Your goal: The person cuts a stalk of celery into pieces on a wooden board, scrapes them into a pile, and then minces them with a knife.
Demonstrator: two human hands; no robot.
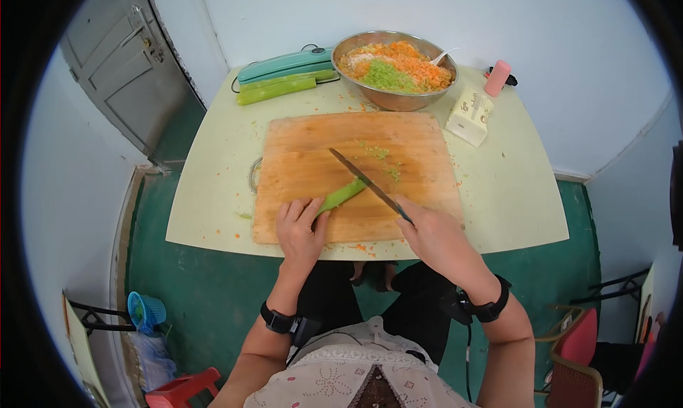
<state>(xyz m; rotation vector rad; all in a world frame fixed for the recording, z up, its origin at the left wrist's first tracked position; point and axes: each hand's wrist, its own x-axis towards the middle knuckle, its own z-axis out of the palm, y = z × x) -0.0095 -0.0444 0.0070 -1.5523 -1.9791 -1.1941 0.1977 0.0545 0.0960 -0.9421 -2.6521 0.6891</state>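
A green stalk (pixel 345 194) lies slantwise on the wooden cutting board (pixel 306 138). Its lower left end is under my left hand (pixel 302 230), whose fingers are closed round it. My right hand (pixel 427 230) grips the handle of a knife (pixel 364 179). The blade points up and to the left and crosses the stalk's upper right end. Small green bits (pixel 380 152) are scattered on the board beyond the blade.
Behind the board stands a metal bowl (pixel 395 101) of chopped orange, green and white food with a white spoon. Green stalks (pixel 277 91) lie beside a teal device (pixel 284 64) at the back left. A tissue pack (pixel 469 116) and pink bottle (pixel 498 78) are at the back right.
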